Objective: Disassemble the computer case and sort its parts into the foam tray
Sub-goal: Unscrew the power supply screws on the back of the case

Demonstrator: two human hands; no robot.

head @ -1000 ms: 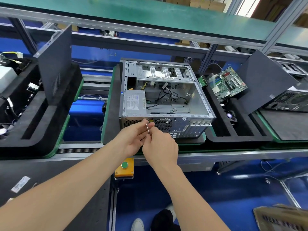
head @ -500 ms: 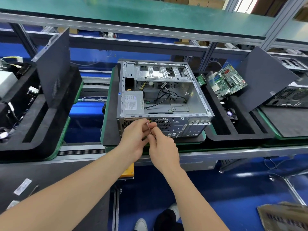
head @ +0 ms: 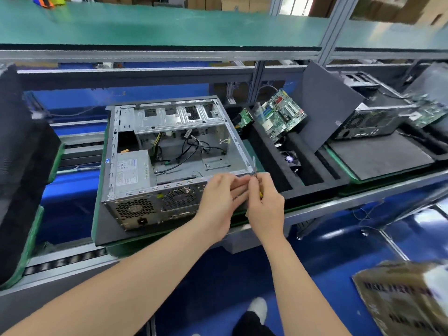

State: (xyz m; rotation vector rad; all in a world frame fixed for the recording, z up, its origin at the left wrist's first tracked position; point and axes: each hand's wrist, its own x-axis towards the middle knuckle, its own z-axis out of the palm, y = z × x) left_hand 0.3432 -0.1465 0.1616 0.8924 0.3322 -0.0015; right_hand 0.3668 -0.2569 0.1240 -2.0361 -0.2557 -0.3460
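Note:
The open grey computer case (head: 169, 151) lies on its side on a green-edged pallet, with a power supply (head: 131, 170) and loose cables inside. Both hands meet at its near right corner. My right hand (head: 265, 204) grips a thin screwdriver (head: 254, 166) whose shaft points up past the case rim. My left hand (head: 218, 200) reaches across the rear panel and its fingertips pinch the shaft low down. The black foam tray (head: 308, 175) stands just right of the case and holds a motherboard (head: 281, 115), a small fan (head: 289, 159) and a dark side panel (head: 327, 105).
Another case (head: 373, 122) sits on the pallet farther right. A second black foam tray (head: 24, 166) stands at the left. A green shelf (head: 169, 25) runs overhead. A cardboard box (head: 407, 299) is on the blue floor at lower right.
Both hands, together with the screwdriver, have moved right along the case's rear panel from near the fan grille to the right corner. The view has shifted right too.

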